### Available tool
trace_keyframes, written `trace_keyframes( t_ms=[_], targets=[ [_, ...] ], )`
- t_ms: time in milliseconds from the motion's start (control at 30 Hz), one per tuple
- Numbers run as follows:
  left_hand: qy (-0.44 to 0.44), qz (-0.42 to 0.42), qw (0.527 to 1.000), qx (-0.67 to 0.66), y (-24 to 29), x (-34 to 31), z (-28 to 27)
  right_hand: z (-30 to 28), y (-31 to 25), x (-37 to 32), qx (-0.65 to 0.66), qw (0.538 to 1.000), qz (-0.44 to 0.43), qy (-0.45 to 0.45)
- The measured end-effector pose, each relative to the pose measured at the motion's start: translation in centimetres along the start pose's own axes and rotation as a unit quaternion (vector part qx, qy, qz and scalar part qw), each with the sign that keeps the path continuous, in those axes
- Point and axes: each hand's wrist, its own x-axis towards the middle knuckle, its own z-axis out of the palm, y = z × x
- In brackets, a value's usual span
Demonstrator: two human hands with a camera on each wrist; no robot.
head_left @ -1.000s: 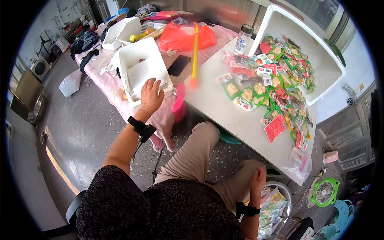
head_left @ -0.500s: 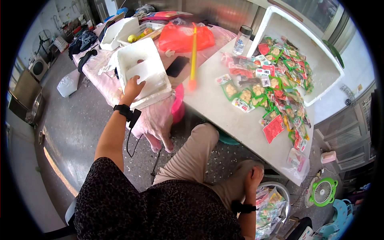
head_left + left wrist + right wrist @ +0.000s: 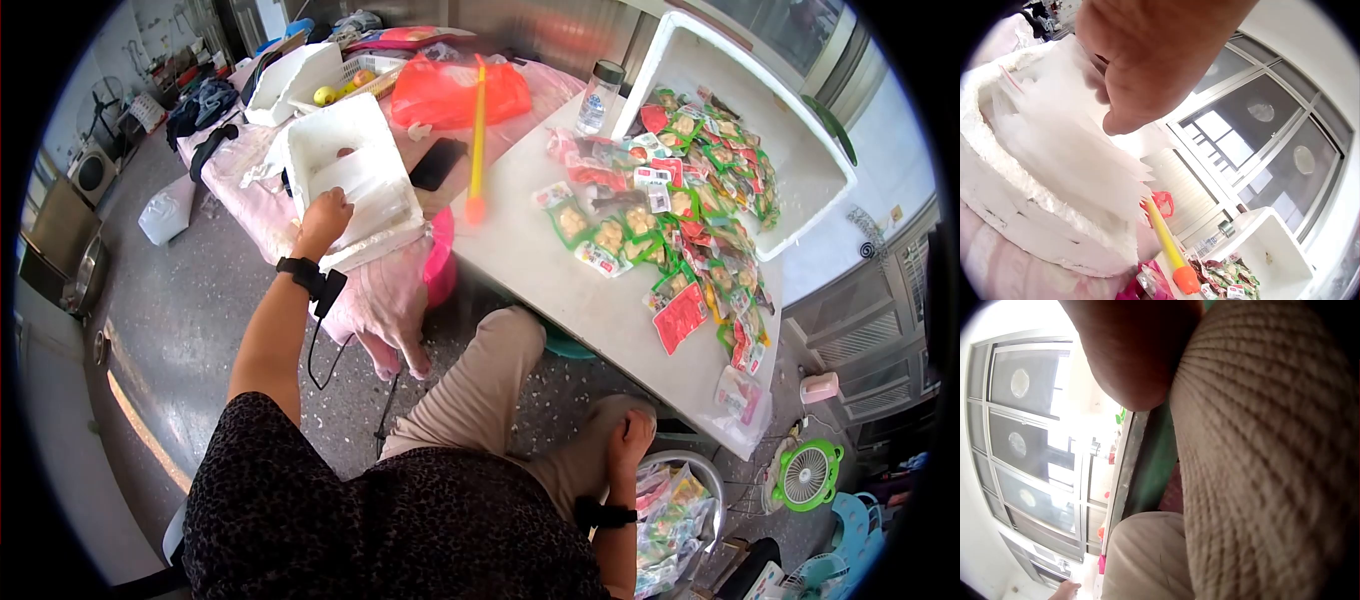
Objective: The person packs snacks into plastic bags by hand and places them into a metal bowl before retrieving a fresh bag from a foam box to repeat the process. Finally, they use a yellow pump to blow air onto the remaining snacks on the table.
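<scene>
Currently left hand [image 3: 325, 215] pinches plastic bags [image 3: 1072, 150], fingers curled; bags spread just below that grip, inside white foam box [image 3: 1029, 228]. Phone [image 3: 438, 164] lies right of grip, beyond box; food packets [image 3: 690, 220] farther right, on table [image 3: 560, 300]. Right hand [image 3: 630, 440] rests on knee [image 3: 590, 430], fingers loosely bent, grasping nothing.

The thin, translucent plastic bags [image 3: 1066, 137] lie loosely layered, mostly flat, their edges fanned unevenly at one end and a narrow red line crossing the other. They rest inside a white, rough-rimmed foam box [image 3: 392, 238], with the left hand [image 3: 325, 217] gripping them near the box's side.
</scene>
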Motion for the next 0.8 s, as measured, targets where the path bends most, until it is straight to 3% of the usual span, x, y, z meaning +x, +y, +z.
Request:
trace_keyframes(
  t_ms=[167,200,300,400,500,567,667,767,800],
  targets=[
    [-0.018,0.003,0.989,-0.146,4.8,-0.7,-1.7,0.5,0.3,-0.4,0.010,1.000,0.021,0.001],
    [-0.032,0.017,0.980,-0.195,6.7,-1.4,-1.7,0.2,0.0,0.1,0.035,0.999,0.010,0.007],
    [-0.080,0.040,0.959,-0.270,12.9,-4.0,-1.9,-1.0,-1.8,1.5,0.134,0.986,0.095,-0.011],
    [-0.113,0.104,0.944,-0.291,18.4,-7.1,0.3,-0.5,-2.1,3.1,0.198,0.975,0.103,-0.005],
    [-0.187,0.153,0.925,-0.293,23.8,-10.6,2.3,-0.8,-4.9,6.4,0.371,0.900,0.221,-0.066],
    [-0.196,0.199,0.913,-0.298,26.6,-12.6,4.0,0.3,-6.1,8.4,0.402,0.893,0.192,-0.064],
    [-0.212,0.196,0.902,-0.320,29.6,-14.9,6.2,2.7,-7.9,10.8,0.496,0.807,0.309,-0.088],
    [-0.245,0.202,0.889,-0.330,30.7,-15.8,6.3,3.5,-9.8,12.5,0.585,0.723,0.349,-0.113],
    [-0.268,0.180,0.882,-0.344,30.9,-15.9,6.1,5.8,-8.4,11.9,0.581,0.737,0.323,-0.123]
  ],
)
